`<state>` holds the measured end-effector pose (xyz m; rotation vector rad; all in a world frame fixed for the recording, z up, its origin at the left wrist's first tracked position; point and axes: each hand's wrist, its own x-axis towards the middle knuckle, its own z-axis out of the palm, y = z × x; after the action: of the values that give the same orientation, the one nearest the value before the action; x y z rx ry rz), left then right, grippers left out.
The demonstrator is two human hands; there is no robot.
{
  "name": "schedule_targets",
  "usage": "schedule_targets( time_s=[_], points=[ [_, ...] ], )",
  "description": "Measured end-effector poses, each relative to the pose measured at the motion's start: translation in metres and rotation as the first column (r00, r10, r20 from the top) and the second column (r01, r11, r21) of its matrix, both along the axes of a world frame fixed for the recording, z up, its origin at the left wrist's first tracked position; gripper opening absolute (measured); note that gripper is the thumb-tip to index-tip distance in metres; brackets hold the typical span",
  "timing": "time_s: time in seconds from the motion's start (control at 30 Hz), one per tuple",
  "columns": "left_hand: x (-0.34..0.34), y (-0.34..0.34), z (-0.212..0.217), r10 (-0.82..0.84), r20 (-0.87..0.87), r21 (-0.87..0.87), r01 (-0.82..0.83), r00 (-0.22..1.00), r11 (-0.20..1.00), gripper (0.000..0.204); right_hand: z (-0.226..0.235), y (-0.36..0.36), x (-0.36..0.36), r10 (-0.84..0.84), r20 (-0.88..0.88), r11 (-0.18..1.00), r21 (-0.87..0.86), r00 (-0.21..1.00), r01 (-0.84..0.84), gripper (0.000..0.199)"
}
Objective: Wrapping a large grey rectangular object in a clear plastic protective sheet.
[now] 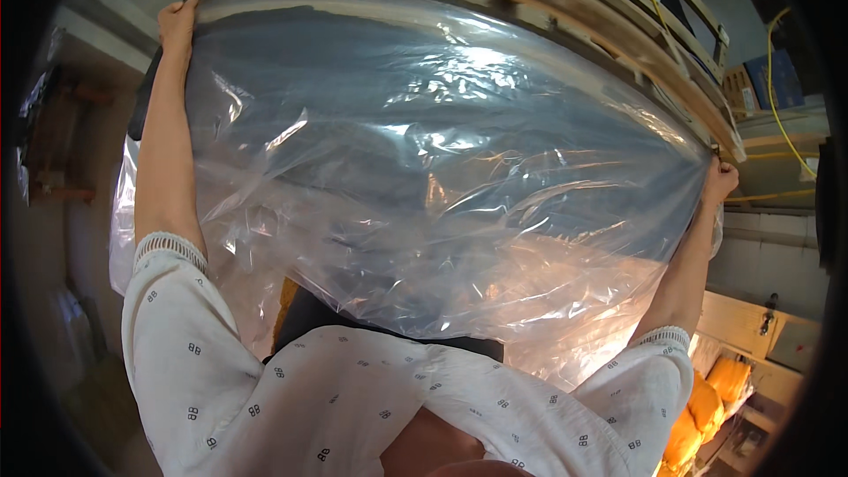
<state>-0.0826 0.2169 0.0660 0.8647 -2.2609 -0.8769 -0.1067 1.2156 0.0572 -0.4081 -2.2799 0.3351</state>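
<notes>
Two hands hold one large clear plastic sheet (442, 177), stretched across the middle of the frame beneath a pale wooden slatted frame (548, 9). Left hand (179, 22), upper left, is closed on the sheet's top corner; right hand (720, 181), at right, is clenched on the opposite edge. Judged light, limp, slippery and tear-prone; best gripped by bunched corners. Orange bags (707, 406) sit lower right.

Plastic sheet (442, 168): clear, crinkled, glossy; stretched wide between both raised hands, gripped at its upper corners, hanging down.
</notes>
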Motion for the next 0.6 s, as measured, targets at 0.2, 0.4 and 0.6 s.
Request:
schedule_targets(
  time_s=[0.2, 0.4, 0.6],
  points=[
    [0.011, -0.040, -0.014, 0.147, -0.506, 0.467, 0.126, 0.850, 0.875, 0.025, 0.004, -0.001, -0.001, 0.048, -0.123, 0.992, -0.109, 0.991, -0.062, 0.032],
    [-0.014, -0.040, -0.023, 0.166, -0.573, 0.351, 0.056, 0.802, 0.935, 0.034, 0.007, 0.023, 0.010, -0.011, -0.064, 0.995, -0.095, 0.998, 0.004, 0.033],
    [-0.023, 0.015, -0.013, 0.103, 0.196, -0.025, -0.100, 0.975, 0.995, 0.045, 0.008, 0.006, 0.026, -0.066, 0.029, 0.997, -0.047, 0.997, 0.067, 0.044]
  ],
)
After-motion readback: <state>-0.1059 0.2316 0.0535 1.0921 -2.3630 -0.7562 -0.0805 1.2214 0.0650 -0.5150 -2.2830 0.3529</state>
